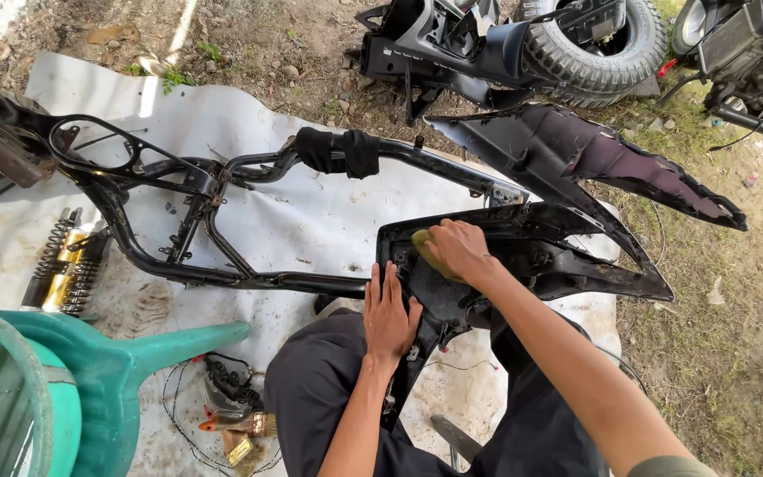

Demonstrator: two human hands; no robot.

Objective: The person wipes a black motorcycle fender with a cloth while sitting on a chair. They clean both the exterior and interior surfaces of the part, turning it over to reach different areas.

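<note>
Our right hand (457, 247) presses a yellow-green sponge (427, 253) in a closed grip against the inner face of the black plastic body panel (523, 252), which rests across our lap, while our left hand (388, 314), just beside that grip and nearer to us, lies flat with fingers released, bracing the panel's lower edge. Beyond the grip, the bare black motorcycle frame (222, 190) lies on a white sheet (311, 221) spread over the ground. Farther out sit a second dark panel (611, 159), a tyre (602, 49), two coil shock absorbers (68, 261) and a teal plastic chair (108, 371).
</note>
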